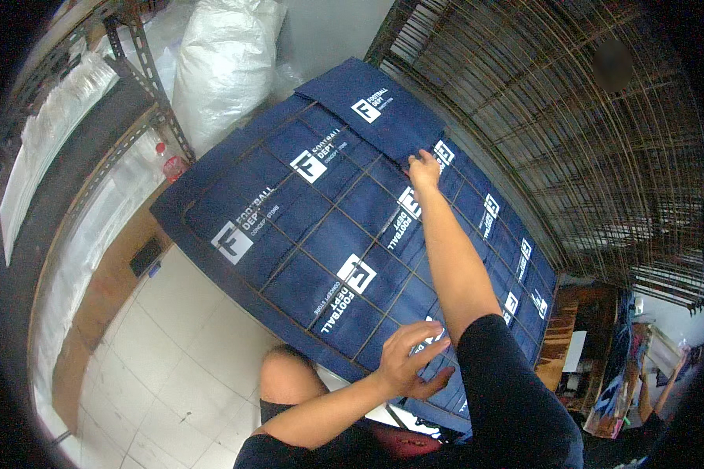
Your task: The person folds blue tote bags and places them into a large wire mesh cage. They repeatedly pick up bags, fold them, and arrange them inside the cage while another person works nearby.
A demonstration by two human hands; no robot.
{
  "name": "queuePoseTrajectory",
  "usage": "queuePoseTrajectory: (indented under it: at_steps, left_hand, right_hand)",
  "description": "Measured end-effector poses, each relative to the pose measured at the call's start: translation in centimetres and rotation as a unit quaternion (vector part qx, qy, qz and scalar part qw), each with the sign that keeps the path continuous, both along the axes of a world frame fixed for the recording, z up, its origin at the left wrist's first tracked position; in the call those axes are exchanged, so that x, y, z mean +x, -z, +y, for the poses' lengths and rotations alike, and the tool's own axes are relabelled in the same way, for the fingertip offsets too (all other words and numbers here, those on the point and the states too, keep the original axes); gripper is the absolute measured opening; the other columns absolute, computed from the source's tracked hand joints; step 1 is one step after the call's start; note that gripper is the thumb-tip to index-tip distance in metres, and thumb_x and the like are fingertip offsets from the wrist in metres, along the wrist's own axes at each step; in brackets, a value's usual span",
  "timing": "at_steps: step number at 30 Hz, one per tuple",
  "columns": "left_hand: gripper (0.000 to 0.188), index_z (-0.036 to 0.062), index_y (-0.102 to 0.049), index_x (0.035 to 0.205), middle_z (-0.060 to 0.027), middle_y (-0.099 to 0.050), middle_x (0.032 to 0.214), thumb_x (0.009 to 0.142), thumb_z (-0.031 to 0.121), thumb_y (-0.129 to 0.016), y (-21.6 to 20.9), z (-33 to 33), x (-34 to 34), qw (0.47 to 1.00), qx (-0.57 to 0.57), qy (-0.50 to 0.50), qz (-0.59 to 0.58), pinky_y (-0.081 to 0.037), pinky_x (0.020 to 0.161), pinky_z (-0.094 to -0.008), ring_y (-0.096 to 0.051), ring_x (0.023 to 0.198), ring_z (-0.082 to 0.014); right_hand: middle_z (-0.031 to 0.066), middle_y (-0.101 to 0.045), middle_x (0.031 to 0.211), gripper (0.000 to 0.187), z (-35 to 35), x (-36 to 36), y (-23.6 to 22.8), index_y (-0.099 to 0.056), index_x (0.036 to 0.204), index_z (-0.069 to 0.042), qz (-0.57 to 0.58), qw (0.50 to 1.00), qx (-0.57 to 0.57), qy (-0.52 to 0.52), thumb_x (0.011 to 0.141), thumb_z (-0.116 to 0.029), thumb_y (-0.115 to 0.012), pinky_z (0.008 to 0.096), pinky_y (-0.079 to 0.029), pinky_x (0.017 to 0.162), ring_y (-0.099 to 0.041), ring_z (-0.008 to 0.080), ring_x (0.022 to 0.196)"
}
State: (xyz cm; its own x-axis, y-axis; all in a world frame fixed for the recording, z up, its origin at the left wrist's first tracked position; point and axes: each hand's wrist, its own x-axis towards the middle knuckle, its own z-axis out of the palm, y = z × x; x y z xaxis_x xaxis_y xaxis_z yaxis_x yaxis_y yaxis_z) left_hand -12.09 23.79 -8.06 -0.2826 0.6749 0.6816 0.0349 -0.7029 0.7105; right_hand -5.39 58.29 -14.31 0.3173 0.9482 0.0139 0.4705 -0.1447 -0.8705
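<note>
Navy sheet (pixel 377 123): right hand (pixel 423 169) grip pinching corner; left hand (pixel 411 358) grip wide, fingers apart.

Tons of room over the navy sheets (pixel 301 291) on the left, but wire racks (pixel 551 129) block the right, white sack (pixel 225 78) the far-left.

The cloth sheets (pixel 368 221) are dark blue, with white squares and white letters on them. Over the sheets, the wire rack (pixel 335 206) makes brown squares. Behind the sheets, the big sack (pixel 225 74) is white. Left of them, the floor (pixel 160 344) is pale with thin grey lines. Right of them, stacked racks (pixel 524 117) make brown stripes.
</note>
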Motion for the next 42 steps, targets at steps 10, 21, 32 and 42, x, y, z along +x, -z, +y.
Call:
queuePoseTrajectory:
  at_steps: [10,21,32,42]
  left_hand:
    - [0.047,0.0059,-0.060,0.106,-0.0127,-0.059,0.101,0.062,0.017,-0.075,0.2,-0.1,0.1,0.999,0.021,0.009,0.022,-0.051,0.070,-0.0365,-0.063,0.084,-0.0285]
    - [0.054,-0.0051,-0.046,0.117,-0.0126,-0.056,0.092,0.073,0.021,-0.064,1.8,-3.9,2.0,0.993,-0.064,0.094,0.015,-0.044,0.078,-0.0362,-0.055,0.082,-0.0234]
    - [0.048,-0.0009,-0.052,0.116,-0.0063,-0.058,0.081,0.071,0.005,-0.068,-3.1,-14.6,-1.1,0.872,-0.242,0.240,0.352,-0.047,0.076,-0.0319,-0.056,0.077,-0.0172]
    - [0.042,0.0011,-0.052,0.120,-0.0032,-0.061,0.084,0.080,0.004,-0.065,-11.7,-22.6,-2.4,0.801,-0.338,0.223,0.440,-0.047,0.069,-0.0253,-0.057,0.077,-0.0115]
  right_hand:
    - [0.0141,-0.063,0.101,0.033,-12.7,6.3,-8.0,-0.060,0.111,-0.003,-0.135,0.973,0.174,-0.064,0.084,-0.022,-0.063,0.0324,-0.048,0.077,-0.062,0.0210,0.089]
    - [-0.0016,-0.056,0.067,0.025,-47.5,36.5,-21.4,-0.061,0.106,-0.006,-0.290,0.871,0.246,0.310,0.084,-0.016,-0.065,0.0226,-0.040,0.055,-0.047,0.0046,0.058]
    - [0.0099,-0.060,0.097,0.024,-64.1,65.9,-27.1,-0.062,0.102,-0.015,-0.443,0.696,0.084,0.559,0.080,-0.024,-0.061,0.0398,-0.045,0.082,-0.058,0.0294,0.096]
    - [0.0093,-0.053,0.123,0.042,-50.8,72.4,-31.8,-0.060,0.115,-0.020,-0.491,0.767,-0.158,0.383,0.074,-0.023,-0.065,0.0424,-0.046,0.094,-0.049,0.0300,0.118]
